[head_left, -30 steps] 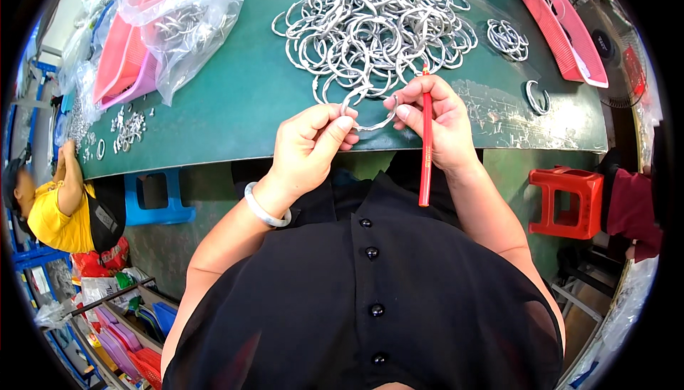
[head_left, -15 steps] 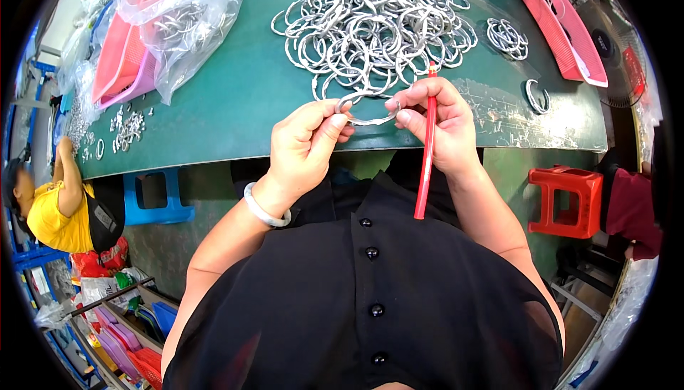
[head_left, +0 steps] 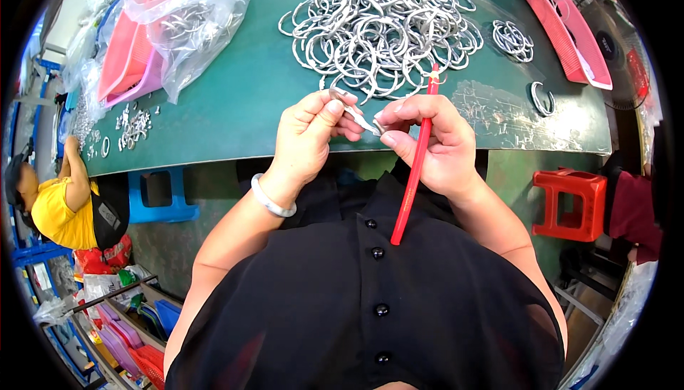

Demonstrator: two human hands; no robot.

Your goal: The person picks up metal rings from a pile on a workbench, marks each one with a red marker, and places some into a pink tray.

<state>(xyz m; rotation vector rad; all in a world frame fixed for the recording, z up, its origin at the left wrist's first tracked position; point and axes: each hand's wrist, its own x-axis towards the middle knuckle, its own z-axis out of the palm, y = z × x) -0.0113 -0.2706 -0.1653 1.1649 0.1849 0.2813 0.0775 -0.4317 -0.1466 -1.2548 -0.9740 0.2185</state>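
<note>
Grey metal ring (head_left: 365, 124) held between hands, seen nearly edge-on: one side pinched by thumb and fingers of left hand (head_left: 303, 139), other side pinched by fingertips of right hand (head_left: 443, 144). Red pencil (head_left: 417, 165) carried across right fingers, tip directed away from body. Ring probably best steadied by left pinch, pencil kept clear. Just beyond grip, large heap of similar rings (head_left: 385, 33) piled on green table (head_left: 242, 108). Right of grip, lone gapped ring (head_left: 549, 102); farther, small ring cluster (head_left: 513, 42).

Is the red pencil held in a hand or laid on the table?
Held: the red pencil crosses the right hand, its blunt end out over the black shirt.
</note>
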